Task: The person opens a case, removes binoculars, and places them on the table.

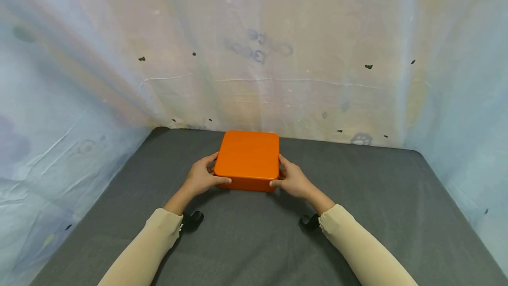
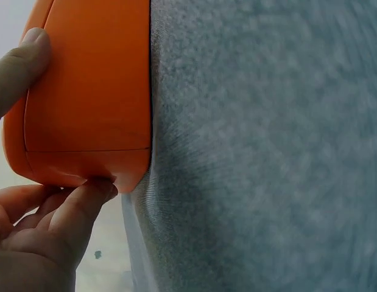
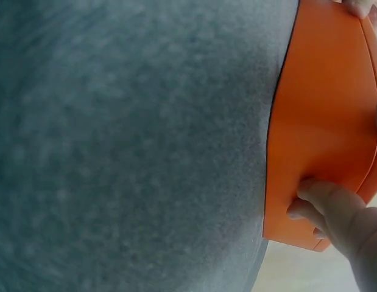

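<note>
An orange box (image 1: 249, 154) with rounded corners and a closed lid sits on the grey cloth-covered table, close to its far edge. My left hand (image 1: 201, 177) grips its left side, the thumb on the front face and the fingers along the side. On the opposite side my right hand (image 1: 294, 181) holds it the same way. In the left wrist view, left fingertips press the box (image 2: 91, 91) below the lid seam. The right wrist view has the right fingers against the side of the box (image 3: 322, 109), whose base meets the cloth. The inside is hidden.
Grey cloth covers the table (image 1: 246, 242). A pale patterned curtain (image 1: 301, 56) hangs behind it and along both sides. Black curved pieces (image 1: 193, 220) stick out at both wrists beneath the cream sleeves (image 1: 158, 233).
</note>
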The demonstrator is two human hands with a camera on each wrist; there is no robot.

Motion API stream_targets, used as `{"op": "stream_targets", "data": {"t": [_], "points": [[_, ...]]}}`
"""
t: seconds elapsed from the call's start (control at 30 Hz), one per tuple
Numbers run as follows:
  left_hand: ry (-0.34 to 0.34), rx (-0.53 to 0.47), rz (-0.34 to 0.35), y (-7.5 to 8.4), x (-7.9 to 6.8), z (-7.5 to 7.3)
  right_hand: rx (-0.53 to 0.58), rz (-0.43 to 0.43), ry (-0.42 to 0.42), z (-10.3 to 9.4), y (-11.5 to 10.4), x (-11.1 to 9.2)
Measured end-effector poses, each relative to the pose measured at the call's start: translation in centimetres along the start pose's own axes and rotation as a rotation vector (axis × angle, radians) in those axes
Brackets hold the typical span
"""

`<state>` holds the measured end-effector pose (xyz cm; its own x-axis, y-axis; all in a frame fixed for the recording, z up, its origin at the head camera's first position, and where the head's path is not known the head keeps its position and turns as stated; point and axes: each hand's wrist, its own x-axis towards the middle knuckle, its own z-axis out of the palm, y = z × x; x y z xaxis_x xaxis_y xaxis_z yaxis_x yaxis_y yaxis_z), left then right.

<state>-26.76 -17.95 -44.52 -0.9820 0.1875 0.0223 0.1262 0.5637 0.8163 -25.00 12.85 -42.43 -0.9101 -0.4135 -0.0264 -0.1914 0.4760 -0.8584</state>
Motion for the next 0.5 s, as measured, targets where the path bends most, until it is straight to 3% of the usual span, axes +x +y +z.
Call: {"op": "stream_targets", "data": {"t": [0.5], "points": [[0.016,-0.002,-0.010,-0.37,-0.13,0.15,0.030,0.010,0.007,-0.01,0.01,0.06]]}}
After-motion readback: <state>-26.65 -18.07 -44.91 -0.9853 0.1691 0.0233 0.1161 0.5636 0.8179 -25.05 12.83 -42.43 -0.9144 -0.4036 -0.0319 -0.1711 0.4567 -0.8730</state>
